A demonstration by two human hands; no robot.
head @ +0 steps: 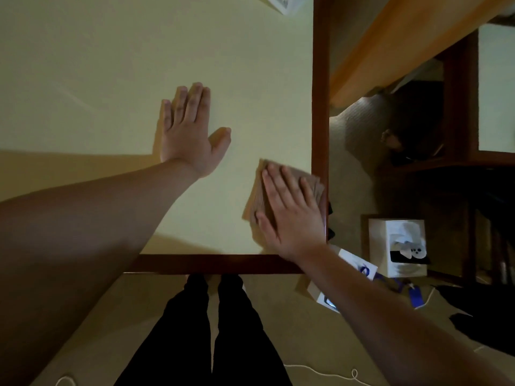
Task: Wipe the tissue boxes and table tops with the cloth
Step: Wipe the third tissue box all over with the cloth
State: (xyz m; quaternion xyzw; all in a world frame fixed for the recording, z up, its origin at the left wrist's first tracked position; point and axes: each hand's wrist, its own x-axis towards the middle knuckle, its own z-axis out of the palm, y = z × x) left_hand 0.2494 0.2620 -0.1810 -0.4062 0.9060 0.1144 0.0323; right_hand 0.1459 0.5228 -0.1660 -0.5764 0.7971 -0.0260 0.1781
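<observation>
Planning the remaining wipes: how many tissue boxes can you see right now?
2, both on the floor right of the table: an upright white tissue box, and a tipped white box partly behind the right forearm. Others may be out of view.

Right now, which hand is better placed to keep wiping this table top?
The right hand. It already presses flat on the brown cloth near the table top's right front corner. The left hand lies flat on bare surface, apart from the cloth, and looks better suited to bracing.
</observation>
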